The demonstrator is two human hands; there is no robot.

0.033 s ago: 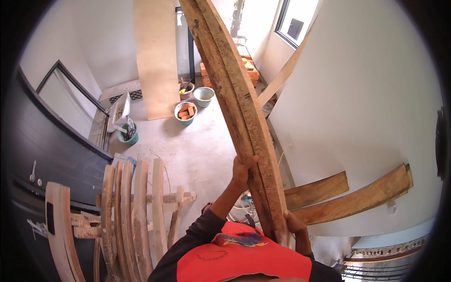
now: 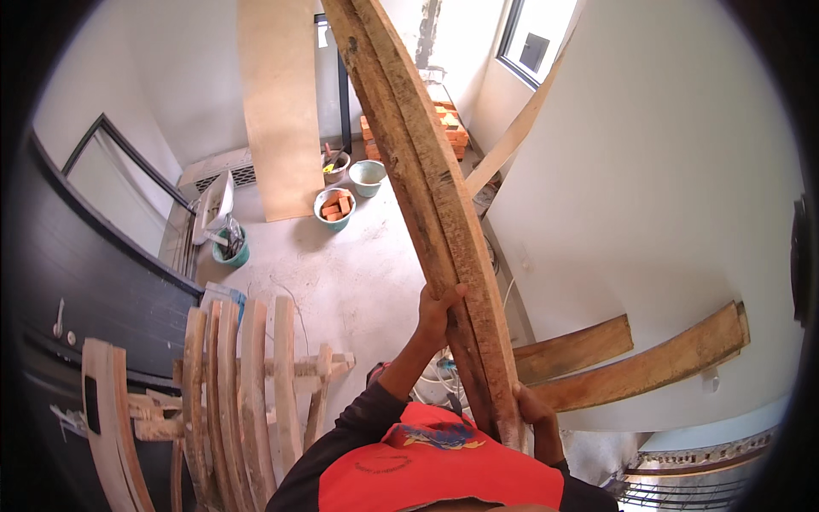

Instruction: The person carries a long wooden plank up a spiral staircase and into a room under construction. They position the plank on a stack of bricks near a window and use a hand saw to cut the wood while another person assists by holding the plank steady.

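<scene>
Head view. Your long timber (image 2: 444, 196) runs from the upper edge, which cuts off its far end, down to your red shirt (image 2: 439, 461). A dark seam follows its length; you cannot tell whether it is one piece or two. It hides part of the brick stack (image 2: 371, 141) behind. The fingers of both your hands are mostly out of sight under or behind the wood. The frame cuts off the plywood sheet (image 2: 281, 111) at its top.

Counts: four buckets on the floor (image 2: 341, 282): a green bucket (image 2: 241, 253) by the left wall, a brick-filled bucket (image 2: 333, 224), a pale bucket (image 2: 368, 179) and a tool bucket (image 2: 338, 176). The bricks overlap too much to count. Five wooden lengths (image 2: 254, 367) stand in a row at your left, lower ends cut off. Two curved boards (image 2: 580, 348) are at the right, by the white wall (image 2: 648, 213).

Pose: your left hand (image 2: 439, 311) grasps the timber's left edge, thumb over the upper face, forearm slanting up and inward. Your right hand (image 2: 537, 410) grasps the right edge, nearer the shirt, wrist bent; how tightly, you cannot tell.
</scene>
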